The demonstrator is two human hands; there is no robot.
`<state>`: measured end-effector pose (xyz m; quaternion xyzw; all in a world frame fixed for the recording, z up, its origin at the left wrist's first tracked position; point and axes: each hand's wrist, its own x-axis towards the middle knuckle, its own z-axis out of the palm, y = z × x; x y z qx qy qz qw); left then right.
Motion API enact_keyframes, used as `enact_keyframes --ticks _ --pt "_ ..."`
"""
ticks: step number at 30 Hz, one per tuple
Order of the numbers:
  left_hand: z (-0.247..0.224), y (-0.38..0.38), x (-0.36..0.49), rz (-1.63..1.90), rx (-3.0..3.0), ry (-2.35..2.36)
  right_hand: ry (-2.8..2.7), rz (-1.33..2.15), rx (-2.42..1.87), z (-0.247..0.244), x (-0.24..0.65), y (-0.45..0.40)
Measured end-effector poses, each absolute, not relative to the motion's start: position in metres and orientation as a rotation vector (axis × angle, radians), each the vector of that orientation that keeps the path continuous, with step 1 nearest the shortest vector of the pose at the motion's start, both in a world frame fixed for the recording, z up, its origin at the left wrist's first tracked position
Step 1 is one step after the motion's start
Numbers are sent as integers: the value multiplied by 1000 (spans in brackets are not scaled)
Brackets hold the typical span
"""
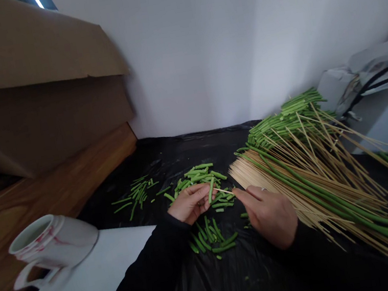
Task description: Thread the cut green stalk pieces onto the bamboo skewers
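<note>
Between the thumb and fingers of my left hand [191, 203] is a short green stem piece [211, 189], held nearly upright. My right hand [270, 214] pinches a thin wooden skewer [224, 190], whose far end meets the stem piece at my left fingertips. Cut green pieces [199, 177] lie piled behind my hands, with a smaller group [213, 236] in front of them and another [137, 192] to the left. Right of my right hand, many wooden skewers [281, 180] lie in a heap with long green stems [324, 210] across them.
Skewered green pieces [287, 122] are stacked at the back right, beside plastic bags [385, 64]. A mug [57, 240] stands on a white sheet [73, 290] at the left. Behind it is a cardboard box [44, 116]. Black plastic [203, 288] covers the work surface; a pale wall rises behind.
</note>
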<state>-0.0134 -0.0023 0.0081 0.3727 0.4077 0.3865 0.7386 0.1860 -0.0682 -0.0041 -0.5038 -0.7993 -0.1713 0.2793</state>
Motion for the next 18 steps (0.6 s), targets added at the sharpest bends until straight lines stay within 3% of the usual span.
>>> enact_keyframes --ticks 18 --pt "-4 -5 -5 936 1016 923 -2127 -414 -1366 -9 183 -69"
